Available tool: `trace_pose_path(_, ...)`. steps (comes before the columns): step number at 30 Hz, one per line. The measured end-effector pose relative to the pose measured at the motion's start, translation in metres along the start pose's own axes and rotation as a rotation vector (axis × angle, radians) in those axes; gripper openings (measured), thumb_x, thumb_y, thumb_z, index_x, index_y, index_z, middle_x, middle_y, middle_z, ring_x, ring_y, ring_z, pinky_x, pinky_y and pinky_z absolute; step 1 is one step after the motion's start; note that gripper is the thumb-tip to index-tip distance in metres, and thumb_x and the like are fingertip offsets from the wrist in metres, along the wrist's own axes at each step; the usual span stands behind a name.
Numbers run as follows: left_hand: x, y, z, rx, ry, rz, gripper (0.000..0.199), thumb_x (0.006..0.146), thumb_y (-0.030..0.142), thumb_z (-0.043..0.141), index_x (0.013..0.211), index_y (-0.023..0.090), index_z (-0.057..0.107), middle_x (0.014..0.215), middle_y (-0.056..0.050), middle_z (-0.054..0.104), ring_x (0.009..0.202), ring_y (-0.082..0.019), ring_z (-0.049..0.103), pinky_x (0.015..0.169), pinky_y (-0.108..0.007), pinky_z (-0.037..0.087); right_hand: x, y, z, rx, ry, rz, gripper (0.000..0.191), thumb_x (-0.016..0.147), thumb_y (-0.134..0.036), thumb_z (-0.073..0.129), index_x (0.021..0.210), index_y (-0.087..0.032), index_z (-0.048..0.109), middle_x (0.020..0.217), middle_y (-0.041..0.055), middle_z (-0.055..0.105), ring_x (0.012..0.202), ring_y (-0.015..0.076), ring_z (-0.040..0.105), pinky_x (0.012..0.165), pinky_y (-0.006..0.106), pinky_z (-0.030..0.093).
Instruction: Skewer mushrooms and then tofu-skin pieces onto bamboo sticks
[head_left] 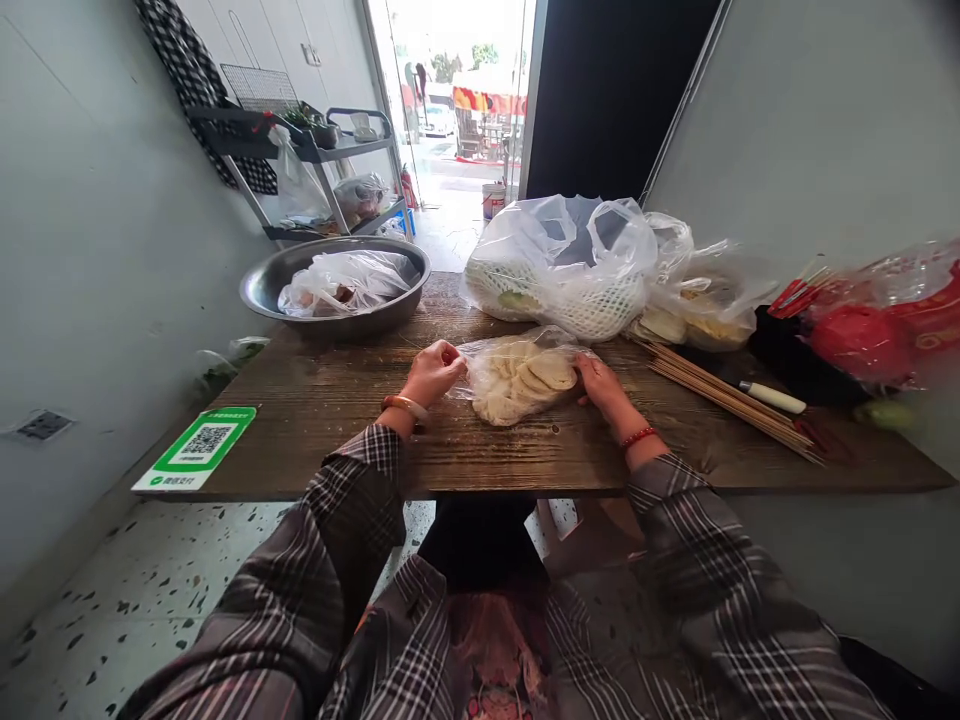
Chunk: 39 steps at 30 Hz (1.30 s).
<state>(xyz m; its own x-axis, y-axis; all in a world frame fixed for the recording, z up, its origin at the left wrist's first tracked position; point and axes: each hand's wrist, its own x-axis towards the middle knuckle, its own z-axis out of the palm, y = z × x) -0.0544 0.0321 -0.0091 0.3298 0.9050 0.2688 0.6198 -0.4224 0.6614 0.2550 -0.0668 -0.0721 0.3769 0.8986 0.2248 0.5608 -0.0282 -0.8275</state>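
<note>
While green card (196, 449) reads 微信支付, left fingers (452, 358), right fingers (586, 368) pinch clear bag (484, 355)

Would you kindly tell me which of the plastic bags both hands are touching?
The clear bag of pale round pieces, between left hand and right hand; the bag in the metal basin and the large white bag behind touch neither.

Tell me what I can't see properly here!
In the head view:
How many pale, flat, round pieces the clear plastic bag holds: they overlap.
What fills the crumpled whitish plastic bag in the round silver metal bowl: folds hide most.
Some fingertips of the left hand: the hand covers them.
The top line on the green-and-white rectangular card: too tiny.
Red plastic packaging: blurred, cut off by the right edge.
</note>
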Motion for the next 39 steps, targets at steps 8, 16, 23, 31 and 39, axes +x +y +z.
trace_pose_path(8,0.020,0.026,0.011,0.043,-0.062,0.238,0.055,0.078,0.051,0.071,0.121,0.018,0.062,0.108,-0.010,0.064,0.100,-0.025,0.061,0.091,-0.040,0.049,0.050,-0.017,0.039,0.174,-0.020,0.048,0.044,0.093,-0.054,0.050,0.110,-0.021,0.074,0.123,0.0117,0.072,0.123,0.0304,0.062,0.110,0.050,0.045)
trace_pose_path(16,0.023,0.010,0.026,-0.290,-0.074,0.038,0.022,0.081,0.038,0.065,0.087,0.017,0.067,0.079,-0.002,0.060,0.070,-0.015,0.055,0.069,-0.029,0.050,0.061,-0.025,0.055,0.407,-0.097,-0.040,0.052,0.094,-0.059,0.047,0.123,-0.021,0.069,0.144,0.0059,0.061,0.138,0.0220,0.051,0.120,0.038,0.037)
trace_pose_path(23,0.017,0.012,0.024,-1.133,-0.079,-0.489,0.010,0.087,0.024,0.056,0.082,0.016,0.058,0.084,-0.004,0.065,0.064,-0.011,0.060,0.060,-0.026,0.054,0.039,-0.054,0.027,-0.089,-0.198,-0.265,0.055,0.099,-0.059,0.039,0.097,-0.018,0.075,0.111,0.0114,0.077,0.107,0.0269,0.069,0.101,0.038,0.049)
trace_pose_path(31,0.021,0.009,0.011,-1.128,-0.237,-0.535,0.021,0.087,0.031,0.056,0.072,0.017,0.054,0.056,0.003,0.045,0.041,-0.005,0.032,0.040,-0.020,0.026,0.021,-0.068,-0.006,-0.265,-0.076,-0.328,0.043,0.100,-0.048,0.046,0.120,-0.022,0.074,0.120,0.0087,0.076,0.109,0.0304,0.070,0.096,0.042,0.052)
trace_pose_path(39,0.015,0.014,0.005,-0.442,0.209,-0.035,0.026,0.084,0.033,0.061,0.105,0.017,0.058,0.085,-0.004,0.063,0.068,-0.014,0.057,0.059,-0.027,0.047,0.027,-0.065,0.004,-0.157,0.153,-0.340,0.043,0.100,-0.044,0.045,0.119,-0.016,0.071,0.119,0.0124,0.074,0.114,0.0271,0.067,0.102,0.038,0.049)
